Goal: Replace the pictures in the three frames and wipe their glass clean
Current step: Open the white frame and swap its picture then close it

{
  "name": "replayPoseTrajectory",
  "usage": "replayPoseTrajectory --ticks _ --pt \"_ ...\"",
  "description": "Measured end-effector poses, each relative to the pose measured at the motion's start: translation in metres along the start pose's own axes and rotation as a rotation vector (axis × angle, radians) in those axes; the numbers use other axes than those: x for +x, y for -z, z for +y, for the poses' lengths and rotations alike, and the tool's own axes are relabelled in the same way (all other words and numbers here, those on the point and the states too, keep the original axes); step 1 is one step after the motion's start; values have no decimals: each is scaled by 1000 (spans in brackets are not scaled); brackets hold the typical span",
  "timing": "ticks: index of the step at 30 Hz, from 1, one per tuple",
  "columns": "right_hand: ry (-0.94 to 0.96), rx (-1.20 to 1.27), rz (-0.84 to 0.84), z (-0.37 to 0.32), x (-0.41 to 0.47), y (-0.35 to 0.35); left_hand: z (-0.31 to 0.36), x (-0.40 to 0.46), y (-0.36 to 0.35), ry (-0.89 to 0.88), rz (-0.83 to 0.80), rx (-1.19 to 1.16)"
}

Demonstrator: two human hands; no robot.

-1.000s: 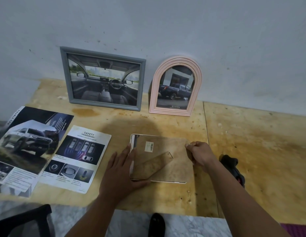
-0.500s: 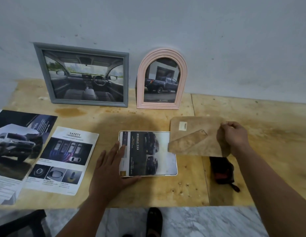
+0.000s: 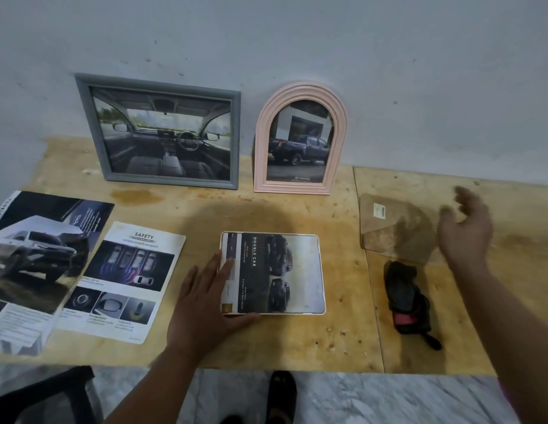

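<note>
A small white frame point(image 3: 320, 270) lies face down on the wooden table point(image 3: 297, 341), back open, with a "Double Cab" car picture point(image 3: 266, 270) showing in it. My left hand point(image 3: 205, 298) presses flat on the frame's left edge with straight fingers. The brown backing board point(image 3: 392, 224) lies on the table to the right. My right hand point(image 3: 465, 234) hovers blurred just right of the board, fingers spread, holding nothing. A grey frame point(image 3: 162, 133) and a pink arched frame point(image 3: 300, 142) lean on the wall, each with a car picture.
Two brochure sheets, a large one point(image 3: 37, 258) and a "Safety" page point(image 3: 122, 280), lie at the left. A dark cloth with a red patch point(image 3: 407, 298) lies right of the white frame. A black stool corner point(image 3: 52, 393) and a sandalled foot point(image 3: 281, 393) are below the table edge.
My right hand lifted the backing board off the white frame, carried it right, laid it on the table and let go. The picture inside is now uncovered. My left hand stayed on the frame.
</note>
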State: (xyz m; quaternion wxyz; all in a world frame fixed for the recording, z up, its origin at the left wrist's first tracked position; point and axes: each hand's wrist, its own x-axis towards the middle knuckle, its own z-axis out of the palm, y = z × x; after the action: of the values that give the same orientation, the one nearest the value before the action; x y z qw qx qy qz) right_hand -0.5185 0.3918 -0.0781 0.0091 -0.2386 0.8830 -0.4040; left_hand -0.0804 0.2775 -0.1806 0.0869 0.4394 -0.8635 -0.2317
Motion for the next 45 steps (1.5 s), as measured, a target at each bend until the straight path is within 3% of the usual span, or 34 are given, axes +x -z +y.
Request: replayPoseTrajectory --ticks 3,5,8,16,22,29,45 --pt "320 -37 -380 -31 -81 -39 0 0 0 1 -25 11" --pt "467 -240 -577 -42 -125 -67 0 -1 0 -5 -16 15" --pt "458 -568 -700 -41 -152 -100 0 0 1 -14 2 16" --pt "362 -708 -714 -35 -153 -118 1 -1 0 3 19 26" --pt "428 -750 -665 -27 -159 -120 1 -1 3 0 14 34" --pt "483 -704 -629 -23 -160 -121 0 -1 1 -42 82 32" --pt "458 -568 -544 -15 -155 -127 -11 0 -12 -18 26 25"
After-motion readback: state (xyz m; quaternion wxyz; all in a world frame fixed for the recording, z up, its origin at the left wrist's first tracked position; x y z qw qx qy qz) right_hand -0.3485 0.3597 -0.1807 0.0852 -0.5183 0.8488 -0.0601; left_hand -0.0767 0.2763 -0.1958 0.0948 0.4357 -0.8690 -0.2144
